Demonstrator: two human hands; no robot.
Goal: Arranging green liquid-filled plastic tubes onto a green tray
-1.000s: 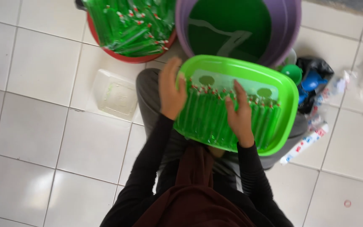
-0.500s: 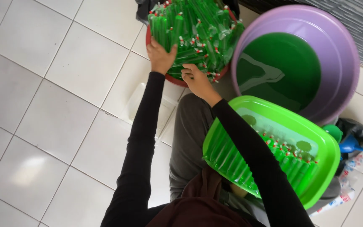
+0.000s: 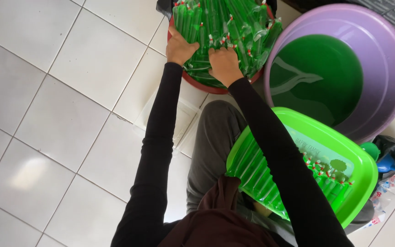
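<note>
Two hands, left hand [image 3: 180, 47] and right hand [image 3: 225, 65], curl onto green tubes [image 3: 225, 27] inside the red basin [image 3: 197, 83]; purple basin [image 3: 389, 59] just beside.

A home floor used as a small food-making spot: white floor tiles [image 3: 46, 114], a purple basin [image 3: 389, 59] of green liquid, and tubs of filled green ice-pop bags [image 3: 225, 23].

Just right of my lap, the purple basin [image 3: 389, 59] holds green liquid [image 3: 318, 77]. A bright green tray [image 3: 362, 183] rests just below that basin, and a clear lid [image 3: 186, 121] lies on the white tiled floor [image 3: 46, 105], well left of it.
</note>
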